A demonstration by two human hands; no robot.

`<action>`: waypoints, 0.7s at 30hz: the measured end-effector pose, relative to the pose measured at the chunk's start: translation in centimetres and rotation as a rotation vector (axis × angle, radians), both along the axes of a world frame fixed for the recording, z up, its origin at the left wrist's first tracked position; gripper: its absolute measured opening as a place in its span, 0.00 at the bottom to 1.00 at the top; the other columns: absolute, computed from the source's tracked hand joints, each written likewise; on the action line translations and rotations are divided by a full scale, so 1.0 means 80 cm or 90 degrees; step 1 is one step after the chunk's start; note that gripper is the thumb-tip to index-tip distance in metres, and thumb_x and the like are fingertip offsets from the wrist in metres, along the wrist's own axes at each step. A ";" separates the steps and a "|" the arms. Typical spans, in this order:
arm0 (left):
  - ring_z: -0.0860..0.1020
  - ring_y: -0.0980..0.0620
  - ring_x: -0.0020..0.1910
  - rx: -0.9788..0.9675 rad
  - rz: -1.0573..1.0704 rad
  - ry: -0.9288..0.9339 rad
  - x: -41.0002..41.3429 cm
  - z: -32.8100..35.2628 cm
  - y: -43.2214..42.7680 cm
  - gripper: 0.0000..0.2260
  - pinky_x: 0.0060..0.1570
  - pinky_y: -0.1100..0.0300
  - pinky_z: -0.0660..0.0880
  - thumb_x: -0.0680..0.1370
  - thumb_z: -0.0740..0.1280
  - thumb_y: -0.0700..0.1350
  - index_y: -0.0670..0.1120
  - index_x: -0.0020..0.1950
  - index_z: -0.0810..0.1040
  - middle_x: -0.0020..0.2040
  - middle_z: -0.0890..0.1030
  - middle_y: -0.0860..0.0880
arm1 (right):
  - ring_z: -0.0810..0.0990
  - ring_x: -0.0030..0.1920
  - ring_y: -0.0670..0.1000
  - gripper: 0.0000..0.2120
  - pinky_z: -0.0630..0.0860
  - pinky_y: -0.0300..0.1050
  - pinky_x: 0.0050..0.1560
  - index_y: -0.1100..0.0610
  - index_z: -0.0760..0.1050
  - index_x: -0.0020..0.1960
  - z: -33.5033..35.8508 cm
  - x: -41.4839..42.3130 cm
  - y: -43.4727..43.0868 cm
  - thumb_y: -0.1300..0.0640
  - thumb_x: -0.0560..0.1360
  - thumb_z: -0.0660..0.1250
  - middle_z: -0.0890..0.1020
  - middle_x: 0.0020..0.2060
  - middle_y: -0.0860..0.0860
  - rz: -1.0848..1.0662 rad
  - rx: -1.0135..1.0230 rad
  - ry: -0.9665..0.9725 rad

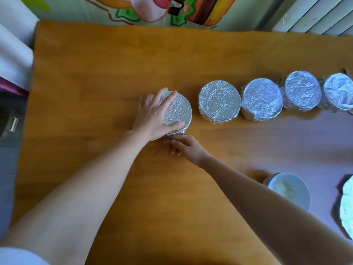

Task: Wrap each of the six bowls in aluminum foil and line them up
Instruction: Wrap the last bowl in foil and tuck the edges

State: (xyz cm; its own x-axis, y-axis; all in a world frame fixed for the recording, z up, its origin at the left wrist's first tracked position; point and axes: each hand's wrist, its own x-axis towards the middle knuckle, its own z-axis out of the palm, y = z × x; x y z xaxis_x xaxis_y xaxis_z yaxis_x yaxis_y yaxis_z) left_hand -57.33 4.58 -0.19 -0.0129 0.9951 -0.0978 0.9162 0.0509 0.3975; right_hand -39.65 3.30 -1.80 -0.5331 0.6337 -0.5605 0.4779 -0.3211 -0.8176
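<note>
The left hand (152, 115) lies spread wide over the far-left side of a foil-wrapped bowl (178, 113), index finger and thumb straight across its flat top. It seems to press the bowl onto the counter (114, 64) so it cannot slide. Just nearer than that hand, the right hand (186, 145) has its fingers loosely curled at the bowl's near lower edge, probably tucking the foil under. Whether it pinches the foil or only pushes it, I cannot tell.

Beyond the left hand's fingertips, to the right, four wrapped bowls (219, 101) stand in a row, close together, with a gap before the one being held. Right of the right forearm sits an unwrapped white bowl (288, 190), and beyond it what looks like a foil sheet (346, 207), likely laid out for it.
</note>
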 end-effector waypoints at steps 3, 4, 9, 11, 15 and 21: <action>0.57 0.44 0.76 -0.021 -0.005 -0.064 -0.003 0.002 0.001 0.40 0.73 0.35 0.54 0.71 0.51 0.73 0.56 0.80 0.57 0.80 0.57 0.51 | 0.76 0.29 0.45 0.13 0.71 0.38 0.28 0.66 0.75 0.62 0.001 0.010 0.005 0.67 0.82 0.56 0.83 0.42 0.57 -0.025 -0.053 -0.012; 0.53 0.45 0.78 -0.021 -0.001 -0.103 -0.003 0.002 -0.001 0.39 0.74 0.35 0.49 0.72 0.51 0.72 0.56 0.80 0.56 0.81 0.54 0.52 | 0.76 0.28 0.45 0.12 0.71 0.38 0.27 0.65 0.76 0.59 0.002 0.015 0.008 0.68 0.81 0.56 0.83 0.41 0.55 -0.030 -0.059 -0.024; 0.54 0.55 0.77 0.059 0.293 -0.395 -0.003 0.002 -0.024 0.35 0.77 0.48 0.53 0.76 0.53 0.66 0.50 0.79 0.60 0.79 0.54 0.48 | 0.77 0.33 0.51 0.09 0.74 0.46 0.35 0.57 0.75 0.50 0.005 0.028 0.012 0.67 0.77 0.58 0.81 0.38 0.56 -0.274 0.024 -0.081; 0.56 0.56 0.76 0.051 0.456 -0.494 0.002 0.008 -0.035 0.33 0.77 0.51 0.54 0.77 0.52 0.62 0.48 0.79 0.60 0.78 0.58 0.47 | 0.81 0.49 0.51 0.10 0.79 0.50 0.52 0.53 0.71 0.59 0.011 0.019 0.004 0.57 0.78 0.60 0.81 0.52 0.54 -0.361 0.030 -0.030; 0.60 0.59 0.74 -0.002 0.574 -0.683 0.022 0.015 -0.047 0.23 0.72 0.63 0.56 0.85 0.52 0.53 0.49 0.79 0.59 0.77 0.62 0.53 | 0.62 0.75 0.48 0.27 0.59 0.48 0.76 0.47 0.53 0.80 0.026 -0.009 -0.010 0.44 0.83 0.53 0.61 0.77 0.46 -0.346 -0.042 0.046; 0.73 0.55 0.68 -0.045 0.644 -0.837 0.038 0.002 -0.035 0.34 0.72 0.54 0.66 0.73 0.54 0.65 0.47 0.74 0.70 0.70 0.75 0.50 | 0.61 0.76 0.45 0.34 0.54 0.49 0.78 0.44 0.53 0.80 0.019 -0.033 -0.011 0.31 0.77 0.50 0.62 0.77 0.44 -0.379 -0.103 0.096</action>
